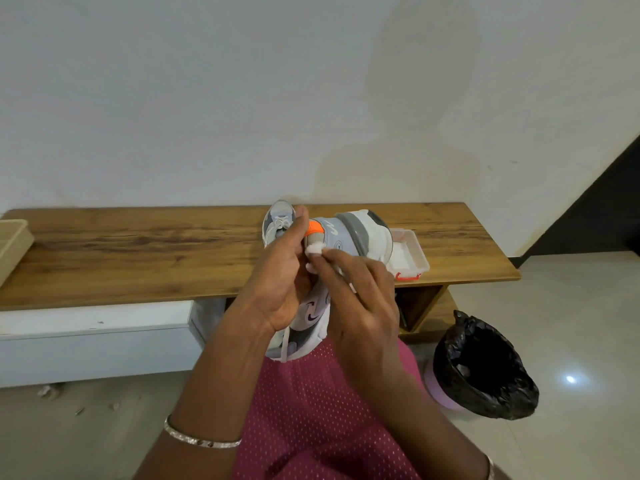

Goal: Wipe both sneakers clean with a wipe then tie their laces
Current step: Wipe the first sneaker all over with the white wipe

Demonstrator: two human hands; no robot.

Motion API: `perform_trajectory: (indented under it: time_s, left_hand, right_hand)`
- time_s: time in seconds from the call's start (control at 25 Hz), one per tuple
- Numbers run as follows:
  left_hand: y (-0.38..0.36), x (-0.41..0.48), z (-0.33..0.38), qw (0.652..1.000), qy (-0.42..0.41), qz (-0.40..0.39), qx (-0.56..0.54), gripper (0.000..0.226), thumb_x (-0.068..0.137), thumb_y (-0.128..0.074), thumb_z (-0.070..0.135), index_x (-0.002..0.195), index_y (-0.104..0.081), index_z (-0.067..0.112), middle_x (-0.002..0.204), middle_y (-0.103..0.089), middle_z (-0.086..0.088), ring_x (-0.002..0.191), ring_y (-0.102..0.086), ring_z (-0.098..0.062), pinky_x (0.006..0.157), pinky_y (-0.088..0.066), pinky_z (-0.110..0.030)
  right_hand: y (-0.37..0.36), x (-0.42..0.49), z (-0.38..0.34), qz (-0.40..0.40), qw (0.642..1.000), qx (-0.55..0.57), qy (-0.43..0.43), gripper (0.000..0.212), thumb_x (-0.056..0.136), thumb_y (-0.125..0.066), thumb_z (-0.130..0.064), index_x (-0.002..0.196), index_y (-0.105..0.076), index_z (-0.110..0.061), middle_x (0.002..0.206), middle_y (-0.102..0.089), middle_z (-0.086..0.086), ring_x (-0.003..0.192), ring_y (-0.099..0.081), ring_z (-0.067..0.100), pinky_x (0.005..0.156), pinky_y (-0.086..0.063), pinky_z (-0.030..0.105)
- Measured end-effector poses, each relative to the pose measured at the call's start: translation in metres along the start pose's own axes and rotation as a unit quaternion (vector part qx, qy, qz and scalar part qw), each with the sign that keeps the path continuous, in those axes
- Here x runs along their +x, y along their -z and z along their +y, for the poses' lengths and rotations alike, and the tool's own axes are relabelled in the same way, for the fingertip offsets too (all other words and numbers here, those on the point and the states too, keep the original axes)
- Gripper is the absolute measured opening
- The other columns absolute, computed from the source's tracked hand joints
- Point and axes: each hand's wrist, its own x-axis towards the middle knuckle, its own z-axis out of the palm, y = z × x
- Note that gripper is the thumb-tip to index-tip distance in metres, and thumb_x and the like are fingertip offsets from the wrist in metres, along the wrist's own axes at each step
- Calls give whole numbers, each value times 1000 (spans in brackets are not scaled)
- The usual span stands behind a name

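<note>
Bottom centre: maroon dotted garment [311, 410]; silver bangle [201, 439] on the left forearm. Centre of frame: left hand [277, 278] grips the held sneaker [306, 327], fingers curled round its upper and thumb raised; toe points down toward the lap, orange heel tab uppermost. Right hand [363, 306] pinches a white wipe [314, 250] in its fingertips, pressed to the heel just below the tab. Lower right: bin [485, 368] with black liner on the floor. Beyond: wooden bench [138, 258] carrying the second sneaker [277, 221], partly behind the left thumb, a clear container [414, 258] to its right, and a woven basket [14, 244] at the left edge.
</note>
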Motion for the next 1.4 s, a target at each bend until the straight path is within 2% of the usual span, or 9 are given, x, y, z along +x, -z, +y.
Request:
perform_trajectory:
  time_s: [0.04,0.2,0.44,0.6,0.72,0.92,1.08,1.24,1.4]
  left_hand:
    - [0,0,0,1000,5,-8,-16,55,90,-51,58,104,-65,7,89,-65,-9,79,-65,-16,67,-57,-26]
    - [2,-1,-1,998,7,-26,-49,53,90,-53,57,107,-65,8,92,-65,-8,86,-66,-18,78,-56,-29]
    - [6,1,3,998,22,-52,-19,73,88,-51,64,131,-59,6,106,-66,-14,72,-63,-12,60,-53,-21]
    - [2,0,-1,998,-3,-58,-10,53,86,-53,58,96,-64,7,80,-66,-7,74,-66,-15,64,-55,-25]
    - [0,-2,-4,997,-19,-69,0,61,91,-47,55,121,-65,4,95,-71,-9,85,-71,-17,65,-57,-27]
    - [3,-3,4,996,-46,-62,-33,51,90,-51,43,116,-62,0,95,-71,-11,80,-70,-17,66,-58,-27]
    - [5,0,4,997,-70,-40,2,39,97,-52,25,122,-61,-3,111,-71,-15,99,-69,-22,82,-59,-31]
    - [4,4,-6,995,-78,-33,59,41,98,-57,34,126,-61,3,125,-66,-17,122,-60,-31,107,-44,-50]
    - [3,4,-5,995,-89,-14,40,50,92,-64,38,127,-59,4,127,-65,-20,122,-59,-35,108,-41,-58]
  right_hand:
    - [-1,10,2,9,1000,3,2,37,106,-43,-25,116,-71,-3,116,-70,12,103,-62,26,83,-53,40]
    - [-8,20,3,17,1000,6,13,33,104,-48,-23,115,-71,-2,115,-70,14,104,-59,25,86,-53,38]
    - [-2,-18,1,-20,999,19,38,29,104,-49,-15,118,-69,0,120,-68,14,103,-61,25,85,-54,37]
    - [-2,16,6,38,999,31,5,26,101,-57,-16,112,-72,2,109,-70,17,98,-64,26,85,-53,31]
    - [-3,36,15,38,998,33,-38,24,98,-60,-16,112,-72,-1,110,-68,16,100,-62,27,89,-45,23]
    - [0,-3,17,11,998,38,-43,27,101,-55,-18,113,-71,0,107,-68,16,99,-62,25,87,-48,24]
    - [1,-7,30,10,999,28,-45,23,99,-58,-15,109,-73,-1,106,-70,14,98,-61,24,85,-49,25]
    - [-2,27,27,51,998,15,-28,27,101,-55,-19,107,-74,-1,104,-70,16,99,-57,24,86,-44,25]
    - [-6,24,23,61,997,5,-51,40,106,-43,-27,110,-74,-1,103,-67,19,97,-55,24,78,-48,35]
